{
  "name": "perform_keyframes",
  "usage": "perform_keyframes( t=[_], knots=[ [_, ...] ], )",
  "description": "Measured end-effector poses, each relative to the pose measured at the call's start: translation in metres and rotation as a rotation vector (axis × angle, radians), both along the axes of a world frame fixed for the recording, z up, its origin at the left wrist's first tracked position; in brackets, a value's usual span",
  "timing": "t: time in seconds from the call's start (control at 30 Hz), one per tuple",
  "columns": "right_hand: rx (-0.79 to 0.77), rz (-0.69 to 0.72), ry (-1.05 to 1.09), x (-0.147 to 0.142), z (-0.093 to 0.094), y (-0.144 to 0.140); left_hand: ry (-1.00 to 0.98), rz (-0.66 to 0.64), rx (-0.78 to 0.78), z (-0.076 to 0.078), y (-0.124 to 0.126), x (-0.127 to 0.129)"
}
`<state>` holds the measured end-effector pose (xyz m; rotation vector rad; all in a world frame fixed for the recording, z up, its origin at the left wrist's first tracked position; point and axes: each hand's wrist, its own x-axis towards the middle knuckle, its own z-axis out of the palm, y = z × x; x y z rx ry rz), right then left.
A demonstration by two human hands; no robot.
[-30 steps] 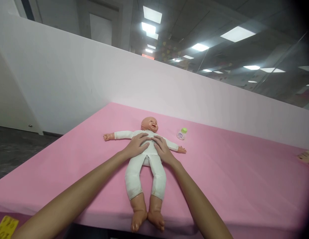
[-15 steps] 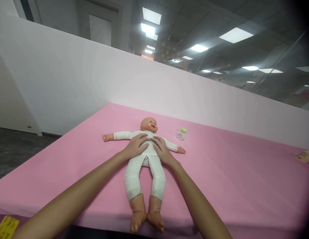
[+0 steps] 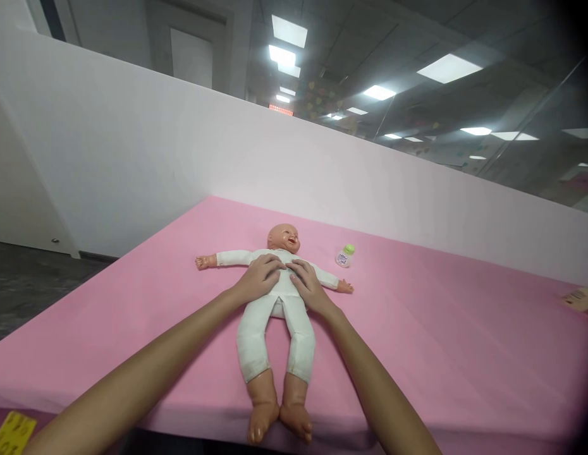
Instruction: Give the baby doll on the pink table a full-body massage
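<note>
A baby doll (image 3: 277, 319) in a white suit lies on its back on the pink mat (image 3: 417, 341), head away from me, arms spread, bare feet at the mat's near edge. My left hand (image 3: 258, 279) rests flat on the doll's chest from the left. My right hand (image 3: 308, 284) lies on the chest from the right, fingertips nearly meeting the left hand's. Both hands press on the torso with fingers slightly spread; neither grips anything.
A small bottle with a green cap (image 3: 345, 255) stands on the mat right of the doll's head. A white partition wall (image 3: 227, 158) borders the mat's far side. A tan object (image 3: 581, 297) lies at the right edge, a yellow tag (image 3: 12, 433) at bottom left.
The fingers of both hands have shifted slightly on the doll's chest. The doll and bottle have not moved.
</note>
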<state>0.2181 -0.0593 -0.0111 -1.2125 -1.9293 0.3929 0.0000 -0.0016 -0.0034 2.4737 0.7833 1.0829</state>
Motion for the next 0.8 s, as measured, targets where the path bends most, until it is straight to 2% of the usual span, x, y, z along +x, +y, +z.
perform_keyframes(
  t=[0.2, 0.43, 0.7, 0.8],
  knots=[
    [0.025, -0.014, 0.026, -0.0033, 0.0034, -0.0012, -0.006, 0.045, 0.004, 0.0078, -0.0066, 0.0003],
    [0.078, -0.057, 0.060, -0.0036, 0.0010, 0.0002, -0.011, 0.068, 0.010, 0.0065, -0.0081, 0.0011],
    [-0.033, 0.017, 0.014, -0.0005, 0.0023, -0.0024, -0.001, 0.083, 0.027, 0.0023, -0.0071, 0.0007],
    [-0.040, 0.005, 0.025, -0.0009, 0.0016, -0.0020, 0.004, 0.069, 0.033, -0.0005, -0.0055, 0.0009]
  ],
)
